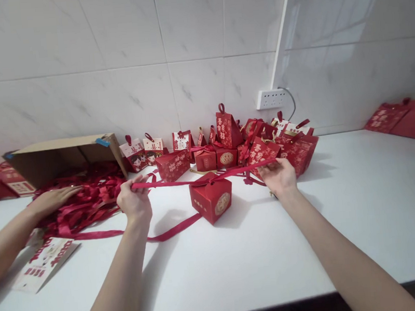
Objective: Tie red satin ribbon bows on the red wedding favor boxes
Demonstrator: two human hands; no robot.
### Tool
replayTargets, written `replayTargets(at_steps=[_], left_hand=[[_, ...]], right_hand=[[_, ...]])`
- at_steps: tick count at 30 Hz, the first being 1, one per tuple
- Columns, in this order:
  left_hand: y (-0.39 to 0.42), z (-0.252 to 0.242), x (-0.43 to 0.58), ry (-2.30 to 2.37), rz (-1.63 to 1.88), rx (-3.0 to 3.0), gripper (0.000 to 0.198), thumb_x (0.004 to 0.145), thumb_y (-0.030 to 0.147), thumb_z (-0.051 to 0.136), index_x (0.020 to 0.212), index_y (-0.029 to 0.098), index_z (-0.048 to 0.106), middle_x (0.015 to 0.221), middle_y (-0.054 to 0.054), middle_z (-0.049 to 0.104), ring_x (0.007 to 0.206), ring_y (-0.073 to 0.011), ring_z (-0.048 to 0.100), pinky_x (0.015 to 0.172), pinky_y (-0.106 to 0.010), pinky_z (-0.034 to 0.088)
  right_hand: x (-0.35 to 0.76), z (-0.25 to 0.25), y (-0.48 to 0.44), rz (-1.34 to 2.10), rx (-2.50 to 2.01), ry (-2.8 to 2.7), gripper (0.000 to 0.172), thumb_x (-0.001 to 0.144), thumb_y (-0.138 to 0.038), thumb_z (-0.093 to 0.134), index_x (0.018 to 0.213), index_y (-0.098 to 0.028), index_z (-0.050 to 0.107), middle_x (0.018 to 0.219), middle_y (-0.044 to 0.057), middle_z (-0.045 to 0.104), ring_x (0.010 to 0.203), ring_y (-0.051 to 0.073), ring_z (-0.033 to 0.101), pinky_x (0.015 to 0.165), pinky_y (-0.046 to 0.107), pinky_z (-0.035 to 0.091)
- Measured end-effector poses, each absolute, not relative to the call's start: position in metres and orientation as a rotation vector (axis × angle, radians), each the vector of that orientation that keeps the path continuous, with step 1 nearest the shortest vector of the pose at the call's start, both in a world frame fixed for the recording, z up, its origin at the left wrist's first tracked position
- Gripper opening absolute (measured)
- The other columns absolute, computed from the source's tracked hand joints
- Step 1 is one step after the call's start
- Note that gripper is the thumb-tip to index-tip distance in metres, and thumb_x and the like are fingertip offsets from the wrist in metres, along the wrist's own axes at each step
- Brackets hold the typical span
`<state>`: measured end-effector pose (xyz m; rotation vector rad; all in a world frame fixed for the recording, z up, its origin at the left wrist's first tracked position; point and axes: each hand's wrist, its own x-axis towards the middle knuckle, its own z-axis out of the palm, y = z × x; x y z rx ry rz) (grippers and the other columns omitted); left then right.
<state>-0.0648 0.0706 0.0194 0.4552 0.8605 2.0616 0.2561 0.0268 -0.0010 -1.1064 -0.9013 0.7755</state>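
Head view — red box (211, 199) between 2 hands (136, 200) (279, 177) — both pinching taut red ribbon (170, 183).

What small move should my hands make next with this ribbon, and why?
Probably pull the red ribbon gently outward: your left hand and right hand pinch it on opposite sides, and it crosses the red gift box's top.

Small red cardboard box (210, 199) (gold emblem (222, 204) visible from here), upright on white table (253, 263); narrow red fabric ribbon (170, 183) taut across top.
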Motion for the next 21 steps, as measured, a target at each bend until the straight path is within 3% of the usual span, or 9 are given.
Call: replayTargets(at_steps=[4,7,12,17,21], left_hand=[[0.065,0.039,-0.058,0.665,1.932,0.472,0.011,0.069,0.019,0.05,0.059,0.017,0.046,0.052,0.005,0.055,0.054,-0.0088,0.057,0.058,-0.021,0.047],[0.059,0.066,-0.04,0.459,1.838,0.63,0.02,0.067,0.025,0.06,0.057,0.018,0.044,0.047,0.008,0.045,0.046,-0.0063,0.048,0.053,-0.02,0.043],[0.047,0.111,0.001,0.43,1.677,0.988,0.018,0.062,0.033,0.063,0.063,0.015,0.057,0.062,0.001,0.058,0.058,-0.0093,0.054,0.055,-0.021,0.043],[0.038,0.121,0.021,0.471,1.55,1.263,0.02,0.065,0.031,0.058,0.073,0.014,0.065,0.075,-0.005,0.064,0.072,-0.0153,0.058,0.066,-0.026,0.046],[0.032,0.12,0.016,0.497,1.513,1.254,0.017,0.065,0.031,0.058,0.068,0.014,0.061,0.069,-0.004,0.061,0.061,-0.0133,0.056,0.058,-0.026,0.044]], right_hand=[[0.244,0.021,0.025,0.881,-0.836,-0.777,0.022,0.073,-0.044,0.047,0.064,-0.026,0.039,0.077,0.001,0.064,0.097,0.019,0.061,0.087,0.036,0.05],[0.224,0.051,0.028,1.023,-0.601,-0.701,0.018,0.071,-0.038,0.059,0.068,-0.024,0.048,0.08,0.001,0.067,0.091,0.02,0.065,0.083,0.039,0.052],[0.18,0.099,0.031,1.058,-0.487,-0.923,0.023,0.062,-0.036,0.074,0.071,-0.017,0.063,0.07,0.001,0.069,0.073,0.016,0.066,0.076,0.033,0.054],[0.15,0.119,0.034,1.062,-0.525,-0.984,0.021,0.057,-0.031,0.077,0.067,-0.015,0.069,0.065,0.002,0.069,0.071,0.016,0.066,0.072,0.028,0.053],[0.149,0.122,0.037,1.072,-0.546,-1.011,0.016,0.062,-0.027,0.073,0.071,-0.014,0.069,0.07,0.003,0.07,0.076,0.014,0.066,0.075,0.026,0.052]])
